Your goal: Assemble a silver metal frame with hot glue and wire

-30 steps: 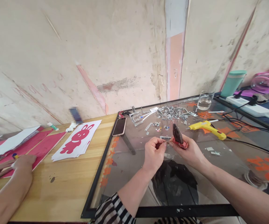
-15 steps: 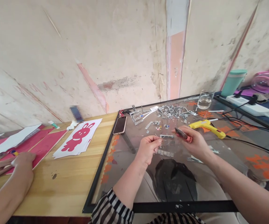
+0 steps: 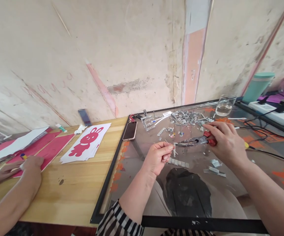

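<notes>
My left hand pinches a few thin pale wire-like pieces that cross at its fingertips. In my right hand is a pair of pliers with red handles. Their jaws point left and reach close to the pinched pieces; whether they grip one I cannot tell. Below the jaws, a strip of small silvery squares lies on the glass tabletop. Farther back is a heap of silvery scraps. Some flat pale pieces lie below my right hand.
A phone lies at the glass's left edge. A glass of water, a power strip and a green cup stand at the back right, with black cables nearby. At left, a co-worker's hands rest on red paper beside a rabbit print.
My right hand has turned and moved right, so the pliers now show side-on with jaws toward my left hand. It now covers most of the yellow glue gun. The view has shifted slightly.
</notes>
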### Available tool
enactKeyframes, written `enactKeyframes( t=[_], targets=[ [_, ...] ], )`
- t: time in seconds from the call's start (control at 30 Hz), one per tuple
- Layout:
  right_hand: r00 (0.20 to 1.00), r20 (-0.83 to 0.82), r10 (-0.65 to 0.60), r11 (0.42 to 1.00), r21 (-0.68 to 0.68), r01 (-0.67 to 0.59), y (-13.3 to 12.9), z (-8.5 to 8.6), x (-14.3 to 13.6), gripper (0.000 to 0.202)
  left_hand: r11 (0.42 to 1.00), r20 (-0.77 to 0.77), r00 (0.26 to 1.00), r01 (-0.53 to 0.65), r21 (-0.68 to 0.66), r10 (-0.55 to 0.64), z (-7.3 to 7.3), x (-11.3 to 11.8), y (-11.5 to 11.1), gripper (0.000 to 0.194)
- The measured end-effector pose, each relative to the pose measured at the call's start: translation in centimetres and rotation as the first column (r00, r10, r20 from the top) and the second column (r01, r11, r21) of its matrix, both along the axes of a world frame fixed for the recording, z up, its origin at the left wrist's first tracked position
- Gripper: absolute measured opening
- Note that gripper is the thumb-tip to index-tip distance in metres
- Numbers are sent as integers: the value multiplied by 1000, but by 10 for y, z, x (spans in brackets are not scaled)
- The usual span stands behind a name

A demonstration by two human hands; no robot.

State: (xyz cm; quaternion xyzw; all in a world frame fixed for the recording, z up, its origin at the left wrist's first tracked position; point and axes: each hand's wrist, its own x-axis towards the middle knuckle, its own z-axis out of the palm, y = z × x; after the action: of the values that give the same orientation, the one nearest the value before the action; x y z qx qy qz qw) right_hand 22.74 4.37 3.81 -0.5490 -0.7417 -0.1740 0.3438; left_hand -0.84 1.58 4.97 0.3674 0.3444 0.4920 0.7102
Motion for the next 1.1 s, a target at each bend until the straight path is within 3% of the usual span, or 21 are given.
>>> enactKeyframes(
  t=[0.13,0.23,0.27,0.33,0.47,0.57,0.8,1.1],
  targets=[
    [935,-323,147,977,-101,-188,2,-4,-6,36,999,-19,1000,-13,42,14,1,1,-1,16],
    [846,-478,235,911,-195,-363,-4,-5,-18,23,993,-105,992,-54,102,65,1,4,-3,17],
    [799,-542,260,866,-236,-442,-8,-4,-23,23,992,-123,990,-57,114,71,1,5,-4,17],
    [730,-612,304,812,-235,-535,-16,-1,-30,23,992,-134,989,-47,119,63,0,8,-5,18],
    [671,-527,522,732,-128,-670,-27,4,-36,22,996,-136,991,-4,86,16,-4,14,-6,23],
    [690,-357,629,721,-64,-690,-28,1,-36,28,998,-134,991,27,53,-19,-7,18,-7,26],
    [771,-17,637,770,-34,-637,-25,-1,-33,23,994,-148,984,100,32,-94,-7,19,-9,29],
    [748,31,663,749,-23,-662,-27,6,-28,16,986,-220,964,160,43,-147,-7,17,-10,31]
  ],
)
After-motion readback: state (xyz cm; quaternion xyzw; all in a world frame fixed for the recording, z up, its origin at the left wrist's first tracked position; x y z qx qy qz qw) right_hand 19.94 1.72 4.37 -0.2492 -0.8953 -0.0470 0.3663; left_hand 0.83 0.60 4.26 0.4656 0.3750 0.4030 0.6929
